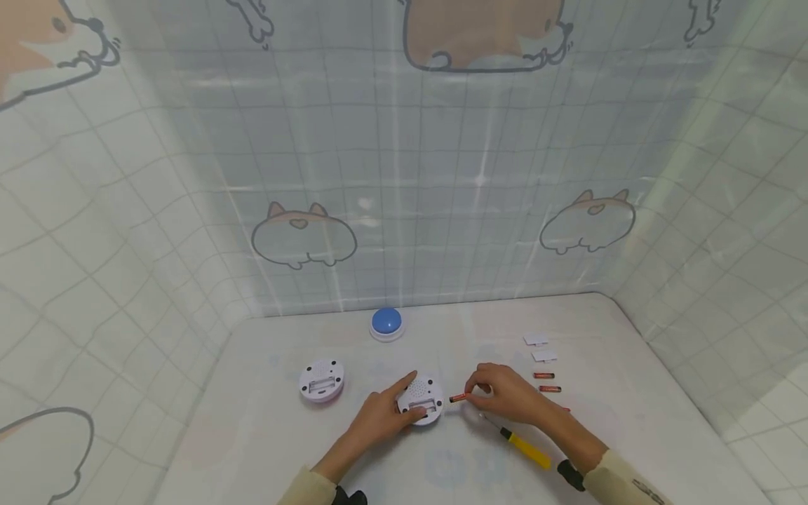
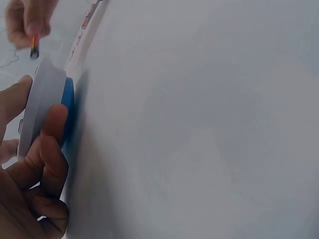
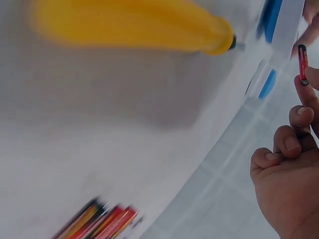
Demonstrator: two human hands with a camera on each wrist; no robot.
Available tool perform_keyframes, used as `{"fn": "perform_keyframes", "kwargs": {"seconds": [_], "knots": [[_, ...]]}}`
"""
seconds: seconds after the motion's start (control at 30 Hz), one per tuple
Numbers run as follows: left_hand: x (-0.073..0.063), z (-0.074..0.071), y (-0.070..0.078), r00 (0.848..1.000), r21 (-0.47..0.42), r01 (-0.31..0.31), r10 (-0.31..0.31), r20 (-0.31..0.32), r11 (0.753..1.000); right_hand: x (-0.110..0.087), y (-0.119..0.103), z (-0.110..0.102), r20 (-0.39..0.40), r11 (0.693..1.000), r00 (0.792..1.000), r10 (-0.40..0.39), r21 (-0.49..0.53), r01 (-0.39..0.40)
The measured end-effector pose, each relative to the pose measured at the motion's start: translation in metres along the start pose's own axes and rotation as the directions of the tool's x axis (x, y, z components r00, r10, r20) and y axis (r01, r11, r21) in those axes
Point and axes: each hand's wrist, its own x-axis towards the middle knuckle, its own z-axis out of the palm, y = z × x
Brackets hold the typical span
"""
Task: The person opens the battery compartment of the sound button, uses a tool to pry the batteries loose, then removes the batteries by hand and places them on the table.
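Observation:
My left hand (image 1: 380,415) grips a round white push-button device (image 1: 421,387) turned underside up, with its battery compartment uncovered. In the left wrist view, fingers hold the white body (image 2: 44,99), and its blue button (image 2: 69,99) faces the table. Just right of the device, my right hand (image 1: 508,394) pinches a small red and black battery (image 1: 458,398) between thumb and forefinger. The battery (image 3: 302,64) is apart from the device, its other fingers curled beside it. A yellow-handled screwdriver (image 1: 529,449) lies below the right hand.
A second upturned device (image 1: 322,384) with an uncovered compartment lies on the left. At the back, a blue-topped button (image 1: 386,322) stands upright. On the right are two white covers (image 1: 544,355) and red batteries (image 1: 550,388), one partly hidden by the right wrist.

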Motion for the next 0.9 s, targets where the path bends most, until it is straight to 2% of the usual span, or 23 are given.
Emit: {"fn": "perform_keyframes", "kwargs": {"seconds": [0.2, 0.33, 0.63, 0.9], "knots": [[-0.023, -0.011, -0.014, 0.998, -0.021, 0.067, -0.067, -0.002, 0.998, -0.032, 0.012, -0.017, -0.031, 0.996, 0.996, 0.083, 0.031, -0.082], [-0.041, -0.020, -0.020, 0.994, -0.052, 0.109, -0.110, -0.007, 0.993, -0.052, 0.025, -0.026, -0.046, 0.990, 0.989, 0.142, 0.016, -0.141], [-0.075, -0.033, -0.036, 0.984, -0.056, 0.180, -0.180, 0.003, 0.982, -0.092, 0.051, -0.028, -0.126, 0.976, 0.967, 0.220, 0.031, -0.217], [-0.097, -0.040, -0.040, 0.970, -0.078, 0.243, -0.240, 0.043, 0.967, -0.117, 0.058, -0.027, -0.071, 0.942, 0.940, 0.334, 0.044, -0.332]]}}
